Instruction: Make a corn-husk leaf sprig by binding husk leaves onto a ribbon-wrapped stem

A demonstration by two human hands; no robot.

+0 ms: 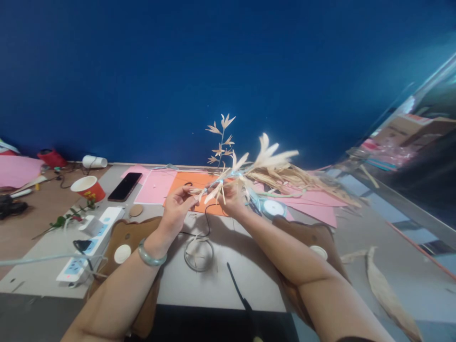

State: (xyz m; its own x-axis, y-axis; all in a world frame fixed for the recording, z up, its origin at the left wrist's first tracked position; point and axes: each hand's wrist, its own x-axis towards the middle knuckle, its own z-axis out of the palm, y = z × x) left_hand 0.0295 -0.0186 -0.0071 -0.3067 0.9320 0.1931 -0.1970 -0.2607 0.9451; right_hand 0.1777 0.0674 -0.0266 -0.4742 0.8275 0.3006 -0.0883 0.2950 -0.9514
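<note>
**Husk bundle held between both hands above desk**

Hands meet at centre of view, raised a little over the grey desk (221,280). Left hand (177,205) has thumb and fingers pinched shut on the short, splayed ends of a dried husk bundle (263,164); a pale green bangle (151,256) sits on that wrist. Right hand (233,198) is curled closed around the bundle's bound middle, where a light blue tie shows; fingertips are hidden behind the strips, so exact finger placement cannot be told. Long pale strips fan up and to the right from the right hand, over the pink paper (313,202).

Around the hands:
- Orange paper sheet (188,181) lies directly beneath them, more pink sheets beside it.
- Thin sprig (221,142) with small pale leaves stands upright just behind the bundle, against the blue wall.
- White ribbon spool (273,208) lies just right of the right wrist.
- Wire ring (198,254) lies flat on the desk between the forearms, a dark cord running up from it toward the hands.
- Scissors (242,297), dark, lie near the desk's front edge.
- Loose husk leaf (386,294) lies well apart at lower right.
- Left side: phone (125,186), red paper cup (89,187), white power strip (90,242), red-flowered stem (69,218).
</note>
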